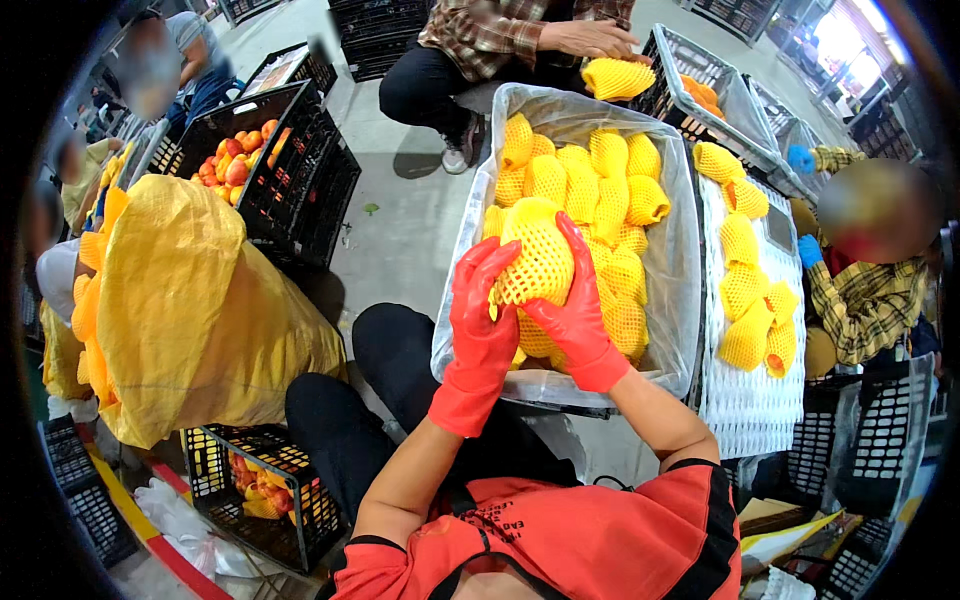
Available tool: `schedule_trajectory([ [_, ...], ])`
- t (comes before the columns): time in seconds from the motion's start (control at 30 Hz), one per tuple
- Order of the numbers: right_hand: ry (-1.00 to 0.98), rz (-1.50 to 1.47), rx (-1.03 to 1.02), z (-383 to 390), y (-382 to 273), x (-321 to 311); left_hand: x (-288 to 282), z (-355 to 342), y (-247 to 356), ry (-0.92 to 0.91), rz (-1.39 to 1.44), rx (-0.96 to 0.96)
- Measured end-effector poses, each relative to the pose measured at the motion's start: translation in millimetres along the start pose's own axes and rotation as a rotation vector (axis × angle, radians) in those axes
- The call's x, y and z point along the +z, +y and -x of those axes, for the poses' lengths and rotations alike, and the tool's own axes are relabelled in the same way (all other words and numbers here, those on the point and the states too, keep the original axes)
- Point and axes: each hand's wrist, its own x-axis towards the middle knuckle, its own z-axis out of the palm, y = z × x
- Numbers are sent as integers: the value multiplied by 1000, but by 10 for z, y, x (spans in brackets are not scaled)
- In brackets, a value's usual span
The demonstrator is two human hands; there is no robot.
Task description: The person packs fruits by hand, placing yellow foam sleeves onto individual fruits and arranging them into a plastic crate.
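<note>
Head view: one plump yellow foam net (535,258) sits right between two red-gloved hands, clamped from both sides. The left hand (478,325) hugs its left edge, while the right hand (580,328) has fingers along the upper right and thumb at the lower right (can't really see what's inside the mesh). It's held above a plastic-lined crate (677,290) full of similar nets (612,152), with more on a white textured surface (735,405) to the right

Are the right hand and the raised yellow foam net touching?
Touching. The head view shows the right hand with its gloved fingers against the right side of the yellow foam net.
</note>
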Motion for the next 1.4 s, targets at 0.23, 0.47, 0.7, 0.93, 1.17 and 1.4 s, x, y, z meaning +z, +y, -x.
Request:
schedule_trajectory([
  [0.23, 134, -94, -10, -37, 36, -99, 30, 16, 117, 90, 758, -575],
  [0.47, 24, -450, 337, -21, 6, -127, -177, 19, -192, -143, 373, -309],
  [0.7, -101, -231, 206, 26, 23, -168, -191, -85, -7, 57, 969, -885],
  [0.93, -30, -151, 124, 180, 168, -263, -188, -186, 97, -54, 961, -866],
  [1.17, -174, 157, 38, 116, 195, -261, -182, -141, -353, -267, -73, 178],
  [1.4, 69, -589, 526, 3, 132, -165, -43, -209, 116, 38, 564, -717],
])
